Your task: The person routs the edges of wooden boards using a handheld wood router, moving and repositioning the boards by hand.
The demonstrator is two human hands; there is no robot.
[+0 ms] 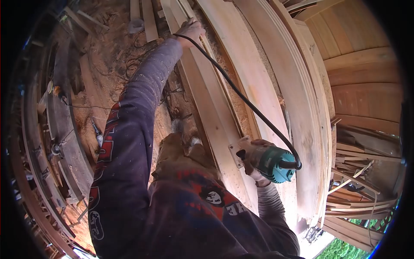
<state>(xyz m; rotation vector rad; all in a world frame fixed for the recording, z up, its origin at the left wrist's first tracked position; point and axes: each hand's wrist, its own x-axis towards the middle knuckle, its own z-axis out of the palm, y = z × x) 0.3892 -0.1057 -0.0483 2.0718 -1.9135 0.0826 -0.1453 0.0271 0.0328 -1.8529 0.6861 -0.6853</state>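
My right hand (258, 176) is wrapped round a trim router (274, 165) with a teal motor housing. The router lies tilted on its side, its pale base plate (236, 155) against the edge of a long wooden board (211, 103). Its bit is hidden from view. Far up the same board, my left hand (190, 31) has its fingers closed over the narrow edge; the fingertips are partly hidden. A black power cord (241, 97) runs from the router's end in an arc up to my left wrist.
More long planks (241, 52) lie side by side to the right, beside a stack of curved boards (302, 86). Wood offcuts (358, 190) are piled at the far right. Sawdust and loose cables (136, 64) cover the floor at left, near dark timbers (64, 129).
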